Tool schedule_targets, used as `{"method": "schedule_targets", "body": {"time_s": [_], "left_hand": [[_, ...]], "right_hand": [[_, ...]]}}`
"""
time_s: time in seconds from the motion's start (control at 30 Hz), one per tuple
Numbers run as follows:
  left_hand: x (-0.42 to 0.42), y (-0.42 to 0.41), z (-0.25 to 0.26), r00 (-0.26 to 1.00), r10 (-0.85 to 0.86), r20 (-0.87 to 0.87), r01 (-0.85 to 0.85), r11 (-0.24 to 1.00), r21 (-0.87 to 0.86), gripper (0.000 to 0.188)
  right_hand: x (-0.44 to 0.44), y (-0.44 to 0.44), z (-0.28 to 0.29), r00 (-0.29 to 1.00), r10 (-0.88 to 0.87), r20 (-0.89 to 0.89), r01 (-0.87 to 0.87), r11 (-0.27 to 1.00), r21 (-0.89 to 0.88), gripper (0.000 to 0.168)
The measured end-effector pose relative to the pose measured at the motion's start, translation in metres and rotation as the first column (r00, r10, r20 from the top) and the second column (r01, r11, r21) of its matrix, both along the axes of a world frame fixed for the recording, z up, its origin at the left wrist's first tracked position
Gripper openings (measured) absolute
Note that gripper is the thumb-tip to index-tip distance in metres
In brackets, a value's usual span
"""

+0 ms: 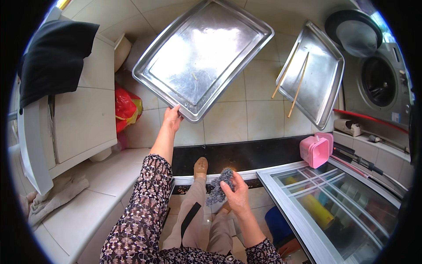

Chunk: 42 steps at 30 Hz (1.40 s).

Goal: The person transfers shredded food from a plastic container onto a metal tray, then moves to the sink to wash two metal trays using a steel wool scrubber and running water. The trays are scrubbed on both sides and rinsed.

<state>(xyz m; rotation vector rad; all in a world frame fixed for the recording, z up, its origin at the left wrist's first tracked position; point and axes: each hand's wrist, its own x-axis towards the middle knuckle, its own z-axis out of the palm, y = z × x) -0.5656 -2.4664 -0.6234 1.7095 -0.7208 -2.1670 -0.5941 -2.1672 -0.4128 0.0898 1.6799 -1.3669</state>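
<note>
My left hand [172,119] grips the near rim of a large rectangular metal tray [211,56], thumb on top and fingers partly hidden beneath. The tray is tilted, and its shiny inside faces me. A small pale scrap [194,76] and some dull smudges show on its bottom. In front of my body, my right hand [238,195] holds a crumpled grey scrubbing cloth [216,191] between thumb and fingers, apart from the tray. Farther right lies a second metal tray [324,74], with a pair of long wooden chopsticks [299,84] across it and sticking out past its edge.
A half-glazed door [268,184] stands at the lower right, near a pink plastic container [308,151]. Behind are a front-loading washing machine [354,79] and a red pole [369,120]. On the left are a white cabinet [84,122], a black cloth [56,59] and a red plastic bag [124,107].
</note>
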Motion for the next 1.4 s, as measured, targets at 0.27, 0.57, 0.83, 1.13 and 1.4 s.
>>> {"method": "schedule_targets", "body": {"time_s": [0.27, 0.57, 0.83, 1.13, 1.4], "left_hand": [[0.001, -0.002, -0.002, 0.936, 0.353, 0.008, -0.353, 0.936, 0.001, 0.027], [0.081, 0.141, 0.131, 0.938, 0.314, -0.149, -0.294, 0.945, 0.142, 0.032], [0.232, 0.291, 0.288, 0.978, 0.205, -0.042, -0.203, 0.979, 0.034, 0.032], [0.361, 0.419, 0.367, 0.991, 0.118, 0.068, -0.124, 0.988, 0.089, 0.026], [0.390, 0.519, 0.320, 0.980, 0.195, 0.049, -0.201, 0.957, 0.210, 0.032]], "right_hand": [[-0.019, -0.003, 0.015, 0.993, -0.070, -0.094, 0.067, 0.997, -0.032, 0.041], [-0.074, 0.035, 0.099, 0.959, -0.246, -0.139, 0.228, 0.964, -0.135, 0.022], [-0.080, 0.093, 0.143, 0.657, 0.287, -0.697, -0.151, 0.956, 0.252, 0.029], [-0.060, 0.137, 0.146, 0.384, 0.586, -0.713, -0.472, 0.789, 0.394, 0.028], [0.058, 0.167, 0.104, 0.244, 0.818, -0.521, -0.805, 0.471, 0.361, 0.030]]}}
